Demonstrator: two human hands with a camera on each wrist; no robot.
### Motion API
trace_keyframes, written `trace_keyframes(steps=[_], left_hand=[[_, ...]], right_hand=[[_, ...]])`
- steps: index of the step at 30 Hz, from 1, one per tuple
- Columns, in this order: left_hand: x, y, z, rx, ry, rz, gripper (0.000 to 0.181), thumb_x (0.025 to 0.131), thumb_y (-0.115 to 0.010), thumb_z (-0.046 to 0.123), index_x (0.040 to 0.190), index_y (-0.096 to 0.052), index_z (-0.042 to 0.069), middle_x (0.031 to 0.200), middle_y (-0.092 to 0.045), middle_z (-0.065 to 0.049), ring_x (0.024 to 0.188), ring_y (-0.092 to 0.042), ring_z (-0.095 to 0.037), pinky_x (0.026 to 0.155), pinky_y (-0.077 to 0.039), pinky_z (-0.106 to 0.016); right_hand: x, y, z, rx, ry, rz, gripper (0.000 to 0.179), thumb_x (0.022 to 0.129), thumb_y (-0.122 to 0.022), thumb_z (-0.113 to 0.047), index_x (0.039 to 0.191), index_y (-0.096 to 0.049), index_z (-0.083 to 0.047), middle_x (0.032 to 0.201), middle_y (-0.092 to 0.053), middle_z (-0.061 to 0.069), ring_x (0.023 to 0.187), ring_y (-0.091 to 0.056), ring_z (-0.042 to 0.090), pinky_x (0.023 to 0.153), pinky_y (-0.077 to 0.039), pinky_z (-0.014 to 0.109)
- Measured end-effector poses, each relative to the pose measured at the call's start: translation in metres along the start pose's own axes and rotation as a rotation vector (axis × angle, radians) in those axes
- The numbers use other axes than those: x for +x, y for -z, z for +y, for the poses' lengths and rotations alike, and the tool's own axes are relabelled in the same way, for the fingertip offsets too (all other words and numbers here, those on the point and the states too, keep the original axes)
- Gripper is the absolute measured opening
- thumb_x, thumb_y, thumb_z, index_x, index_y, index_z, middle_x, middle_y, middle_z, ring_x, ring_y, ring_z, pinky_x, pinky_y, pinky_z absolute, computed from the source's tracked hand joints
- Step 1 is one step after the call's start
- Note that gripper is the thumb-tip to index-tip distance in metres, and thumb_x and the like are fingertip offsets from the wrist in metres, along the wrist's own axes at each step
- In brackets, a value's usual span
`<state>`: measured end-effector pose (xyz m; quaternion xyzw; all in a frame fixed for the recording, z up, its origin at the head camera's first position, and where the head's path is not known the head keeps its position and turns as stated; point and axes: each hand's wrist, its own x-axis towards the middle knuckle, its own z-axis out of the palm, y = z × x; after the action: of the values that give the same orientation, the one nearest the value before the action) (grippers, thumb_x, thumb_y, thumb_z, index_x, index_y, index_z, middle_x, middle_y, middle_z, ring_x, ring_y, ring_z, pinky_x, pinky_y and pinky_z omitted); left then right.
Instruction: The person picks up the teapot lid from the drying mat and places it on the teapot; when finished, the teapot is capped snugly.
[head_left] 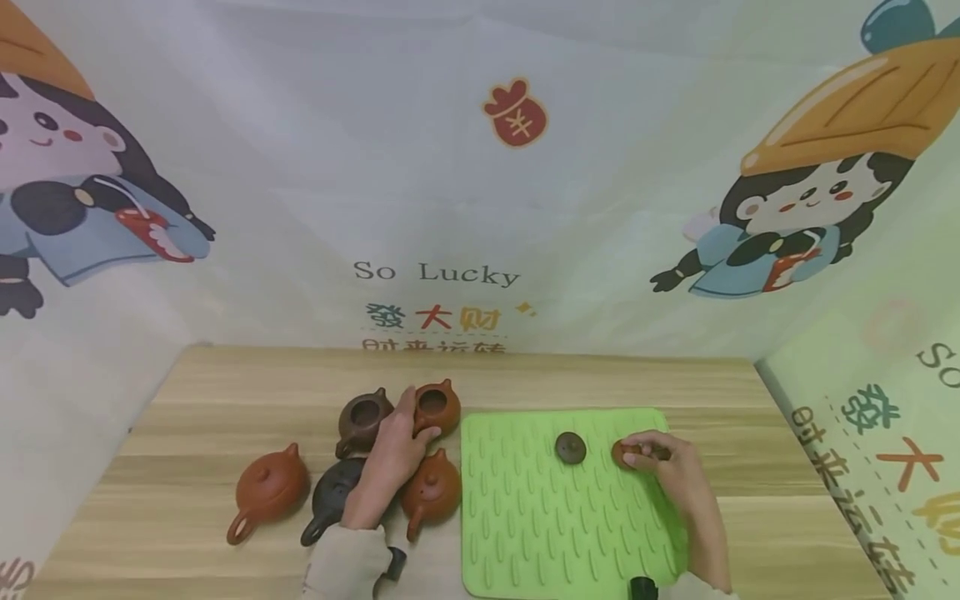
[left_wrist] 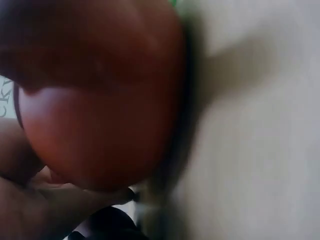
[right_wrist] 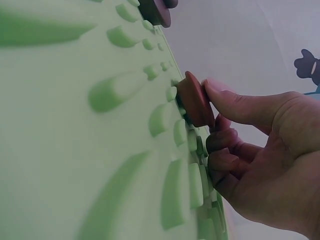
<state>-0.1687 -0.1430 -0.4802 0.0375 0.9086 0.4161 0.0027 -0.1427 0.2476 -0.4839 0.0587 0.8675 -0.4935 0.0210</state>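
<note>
The right hand (head_left: 675,462) has its grip pinched on a round reddish-brown clay-like lid (head_left: 622,455), held at the ridges of a bright green rectangular mat (head_left: 540,542), toward the mat's far right corner; whether the lid rests on them cannot be told. Just left of it on the mat lies a round dark brown knobbed lid (head_left: 570,448). The left hand (head_left: 396,454) has its grip around a round orange-brown lidless teapot (head_left: 452,412), just outside the mat's far left corner, its opening facing up. Beside that pot, on the side toward the desk's left edge, stands a dark brown lidless teapot (head_left: 349,429). Nearer the front, a black teapot (head_left: 328,498) sits partly hidden under the left forearm, and an orange-brown lidded teapot (head_left: 441,493) stands by the mat's left edge. A reddish lidded teapot (head_left: 276,485) stands closest to the left edge of the pale wood-grained desk (head_left: 161,467). Behind the far edge hangs a white printed backdrop (head_left: 322,167).
</note>
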Motion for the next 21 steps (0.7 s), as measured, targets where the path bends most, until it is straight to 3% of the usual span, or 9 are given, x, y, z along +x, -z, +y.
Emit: trace_keyframes(steps=[5,13,21], left_hand=[[-0.001,-0.006,-0.001,0.002,0.006,0.071,0.076,0.103,-0.076,0.006,0.163,-0.035,-0.017,0.160,-0.047,-0.041,0.143,-0.054,-0.056,0.112,-0.052,-0.065],[-0.002,-0.010,-0.008,-0.021,-0.024,0.118,0.077,0.102,-0.077,0.007,0.164,-0.035,-0.015,0.158,-0.048,-0.041,0.141,-0.055,-0.057,0.112,-0.051,-0.066],[-0.003,-0.013,-0.008,-0.003,-0.029,0.147,0.075,0.102,-0.077,0.008,0.162,-0.038,-0.015,0.154,-0.053,-0.042,0.137,-0.059,-0.058,0.108,-0.053,-0.067]], right_hand=[[0.000,0.001,0.000,0.008,-0.006,0.004,0.024,0.096,-0.083,-0.002,0.117,-0.079,0.008,0.093,-0.063,0.003,0.085,-0.053,0.011,0.078,-0.045,0.024],[0.000,0.001,0.001,0.054,0.004,-0.007,0.024,0.097,-0.081,-0.002,0.119,-0.078,0.008,0.093,-0.061,0.002,0.086,-0.053,0.012,0.079,-0.045,0.025],[-0.002,0.001,-0.004,0.034,0.011,0.028,0.022,0.096,-0.083,-0.003,0.116,-0.080,0.006,0.095,-0.063,0.003,0.087,-0.056,0.014,0.081,-0.047,0.026]])
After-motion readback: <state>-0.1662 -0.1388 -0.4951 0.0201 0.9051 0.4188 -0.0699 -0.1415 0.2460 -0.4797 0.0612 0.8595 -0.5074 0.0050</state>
